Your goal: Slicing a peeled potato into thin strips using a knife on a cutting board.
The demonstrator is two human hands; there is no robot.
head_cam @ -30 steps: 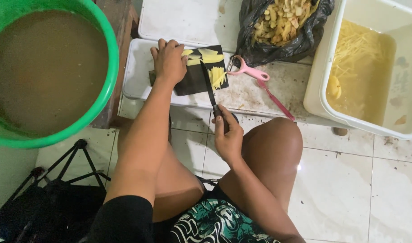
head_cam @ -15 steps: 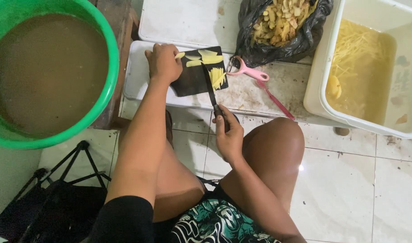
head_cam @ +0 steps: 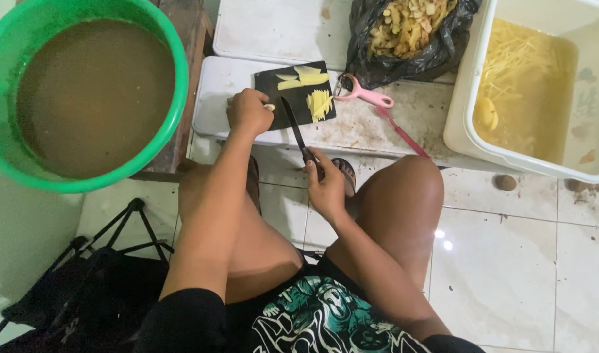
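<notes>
Potato slice (head_cam: 268, 106) under the closed left hand (head_cam: 248, 111) could slip, and the knife (head_cam: 293, 125), gripped in the right hand (head_cam: 325, 186), may cut fingers.

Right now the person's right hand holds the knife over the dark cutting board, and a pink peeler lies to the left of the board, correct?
Not quite. In the head view the right hand does hold the knife over the dark cutting board, but the pink peeler lies to the right of the board, below the black bag of peelings.
</notes>
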